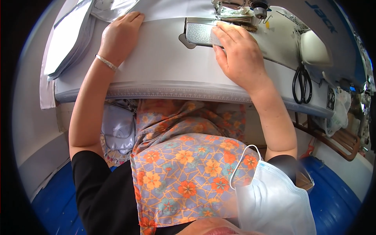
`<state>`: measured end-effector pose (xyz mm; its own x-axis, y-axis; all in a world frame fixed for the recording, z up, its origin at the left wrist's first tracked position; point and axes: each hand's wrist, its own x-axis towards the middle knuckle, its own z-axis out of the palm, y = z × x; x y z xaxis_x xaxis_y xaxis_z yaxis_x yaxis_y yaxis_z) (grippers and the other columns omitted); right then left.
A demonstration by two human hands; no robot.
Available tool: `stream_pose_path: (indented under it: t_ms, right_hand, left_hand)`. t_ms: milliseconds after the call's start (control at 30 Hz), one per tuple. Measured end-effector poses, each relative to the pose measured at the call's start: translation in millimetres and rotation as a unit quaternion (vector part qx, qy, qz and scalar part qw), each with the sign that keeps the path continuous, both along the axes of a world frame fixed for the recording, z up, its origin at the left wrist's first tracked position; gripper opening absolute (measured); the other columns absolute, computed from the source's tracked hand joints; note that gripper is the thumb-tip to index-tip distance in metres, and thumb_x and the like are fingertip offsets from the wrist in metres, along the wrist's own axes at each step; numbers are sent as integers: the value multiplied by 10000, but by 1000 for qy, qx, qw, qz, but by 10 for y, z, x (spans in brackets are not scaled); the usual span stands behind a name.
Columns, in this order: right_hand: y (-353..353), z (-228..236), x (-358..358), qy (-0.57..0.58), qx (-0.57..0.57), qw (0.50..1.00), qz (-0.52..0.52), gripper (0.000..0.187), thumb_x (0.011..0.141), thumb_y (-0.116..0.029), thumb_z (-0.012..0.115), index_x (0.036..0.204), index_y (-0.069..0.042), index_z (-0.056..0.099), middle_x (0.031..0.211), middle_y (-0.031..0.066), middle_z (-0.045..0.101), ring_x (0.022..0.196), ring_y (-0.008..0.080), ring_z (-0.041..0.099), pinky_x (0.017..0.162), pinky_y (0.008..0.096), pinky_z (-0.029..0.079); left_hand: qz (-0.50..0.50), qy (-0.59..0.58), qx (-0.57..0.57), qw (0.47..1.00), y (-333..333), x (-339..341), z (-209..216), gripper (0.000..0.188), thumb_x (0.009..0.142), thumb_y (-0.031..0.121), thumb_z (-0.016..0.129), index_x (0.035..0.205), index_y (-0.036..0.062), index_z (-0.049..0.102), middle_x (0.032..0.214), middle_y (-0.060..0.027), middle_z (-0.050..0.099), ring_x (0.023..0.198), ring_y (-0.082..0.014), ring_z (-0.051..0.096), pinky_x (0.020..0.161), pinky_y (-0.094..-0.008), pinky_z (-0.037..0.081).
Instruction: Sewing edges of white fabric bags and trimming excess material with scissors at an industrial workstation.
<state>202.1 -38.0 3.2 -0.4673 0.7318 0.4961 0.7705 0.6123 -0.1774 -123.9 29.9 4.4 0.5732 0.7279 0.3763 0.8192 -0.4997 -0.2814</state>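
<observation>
At the upper left of the table, my left hand (122, 34) has its fingers bent and close together on the near edge of a smooth white sheet (168, 9). Its thumb is hidden. My right hand (243, 53) lies over the right end of a shiny metal plate (199, 33) beside the sewing machine's needle area. Its fingers are stretched out, with the thumb a little apart along the plate's near edge. Just beyond the right fingers is the machine's needle end (259, 11), partly cut off by the picture's top.
White layered pieces (70, 37) are stacked at the table's left end. Black-handled scissors (302, 84) hang over the front edge at right, below the machine body (315, 47). A clear ruler strip (172, 91) runs along the front edge. A face mask (274, 199) hangs beside my floral apron (188, 168).
</observation>
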Motion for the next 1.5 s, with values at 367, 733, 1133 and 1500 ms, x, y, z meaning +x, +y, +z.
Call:
stream_pose_path:
  t_ms: [367,733,1133,1500]
  right_hand:
    - [-8,5,-6,-1,-2,1000,-4,404,896,-159,671,1282,-41,645,1317,106,647,1199,288,591,1035,411,489]
    - [-7,-31,4,1,15,1000,-7,399,885,-148,679,1268,-39,649,1312,111,644,1198,292,589,1031,415,492]
    - [-23,-22,49,29,12,999,16,293,860,2,634,1140,-34,712,1234,87,696,1119,288,643,967,404,530]
    - [-699,168,1498,51,-11,938,-343,331,923,-81,655,1254,-75,674,1247,135,652,1140,323,645,997,409,501]
  left_hand:
    - [-12,38,1,999,-357,106,123,246,857,83,605,1093,49,666,1101,-72,699,1017,-225,700,841,-314,591]
    - [-83,50,-75,992,-1087,606,447,130,765,99,628,889,79,658,874,-42,601,807,-198,648,695,-321,559]
    - [-283,-14,-297,912,-1573,1252,476,90,760,185,651,785,98,659,787,-37,635,786,-207,654,723,-322,498]
    - [-241,-184,-293,907,-1620,1013,570,58,760,117,660,791,83,624,760,-58,584,728,-230,613,718,-364,498]
